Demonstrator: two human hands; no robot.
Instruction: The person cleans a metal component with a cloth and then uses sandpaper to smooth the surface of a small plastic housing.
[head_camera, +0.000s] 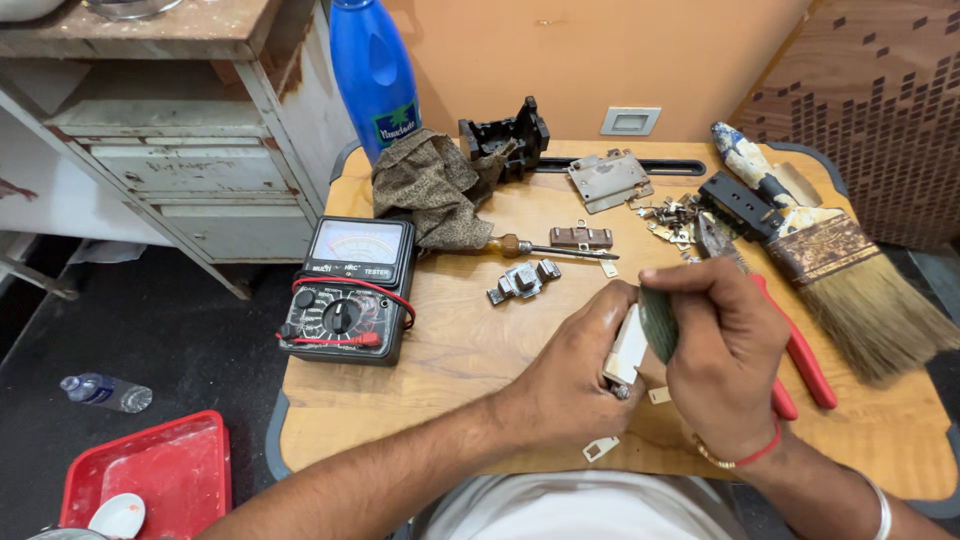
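Over the front of a small wooden table (450, 350), my left hand (575, 370) grips a small white and metal part (628, 350). My right hand (725, 355) pinches a dark green piece (657, 322) pressed against that part. A small metal tab (600, 449) lies on the table just below my left hand, and another small tab (659, 395) sits between the two hands.
An analog multimeter with red leads (350, 290) lies at the left. A screwdriver (545, 247), metal brackets (523, 280), a crumpled cloth (435, 185), a black part (505, 135), loose screws (670, 215), red-handled pliers (805, 360) and a wide paintbrush (830, 260) lie about. A blue bottle (372, 70) stands behind.
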